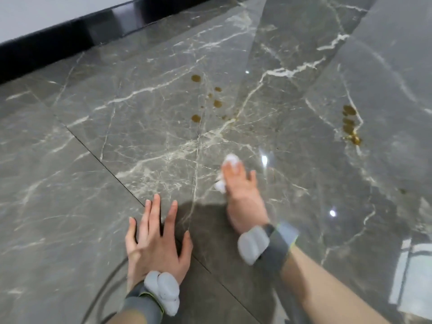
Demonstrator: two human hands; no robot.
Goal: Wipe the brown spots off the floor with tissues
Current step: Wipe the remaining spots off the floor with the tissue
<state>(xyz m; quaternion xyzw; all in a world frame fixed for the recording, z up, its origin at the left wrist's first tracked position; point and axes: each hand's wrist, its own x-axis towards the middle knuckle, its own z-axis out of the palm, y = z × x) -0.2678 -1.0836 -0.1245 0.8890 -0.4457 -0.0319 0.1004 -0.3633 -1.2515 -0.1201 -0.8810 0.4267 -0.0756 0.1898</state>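
Left hand: your left hand (156, 239) lies palm down on the floor (70, 171), the fingers straight and spread, and it holds nothing.
Right hand: your right hand (240, 197) reaches forward and is blurred; the fingers are bent over a white tissue (230, 159) and grip it.
Tissue: it is crumpled and shows beyond your fingertips and also at the left side of the hand. I cannot tell if it touches the tile.
Brown spots: the brown spots (196, 78) are round drops in a loose group ahead of your right hand, apart from the tissue.
Second group: the second group (349, 123) lies well to the right, with the drops running into one another.
Floor: glossy grey marble tiles with white veins; a tile joint passes under your left hand.
Wrists: each wrist has a grey band with a white unit, the left unit (163, 291) and the right unit (253, 244).
Far edge: a black skirting board (58, 43) under a white wall (35, 10).
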